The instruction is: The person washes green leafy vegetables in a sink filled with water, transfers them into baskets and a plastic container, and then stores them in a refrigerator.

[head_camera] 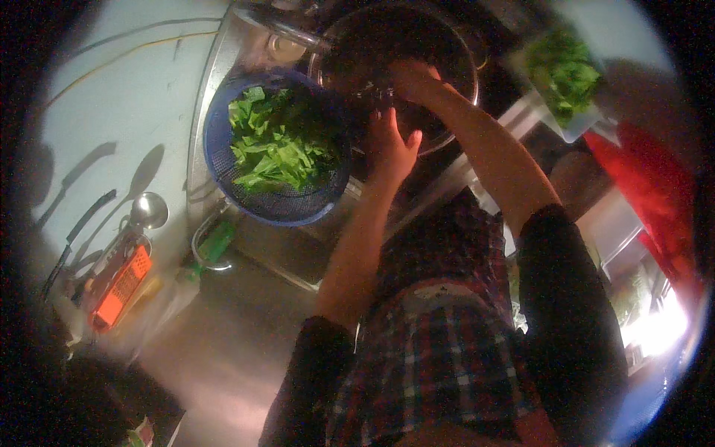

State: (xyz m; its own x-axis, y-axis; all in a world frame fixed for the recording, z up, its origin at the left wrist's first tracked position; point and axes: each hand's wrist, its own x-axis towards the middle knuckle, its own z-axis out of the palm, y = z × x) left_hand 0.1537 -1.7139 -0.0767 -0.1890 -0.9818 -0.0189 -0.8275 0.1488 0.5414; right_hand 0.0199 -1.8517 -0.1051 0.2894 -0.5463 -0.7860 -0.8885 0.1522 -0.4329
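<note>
Both hands reach into a wide round basin [476, 67] with a shiny rim and a dark interior. My left hand [394, 144] is at its near side, thumb and index finger spread, the other fingers lost in shadow. Farther in, my right hand [416, 81] points down and left, blurred, with its fingertips hidden. Something small glints between the hands, too dark to identify. Left of the basin stands a blue mesh colander [262, 209], holding cut leafy greens [273, 153]. Whether either hand holds anything cannot be seen.
A metal faucet [301, 36] reaches toward the basin. On the left wall side are an orange grater [120, 290], a steel ladle [149, 210] and a green object [218, 241]. More leafy greens [564, 72] sit in a pale container at right, near red fabric [648, 179].
</note>
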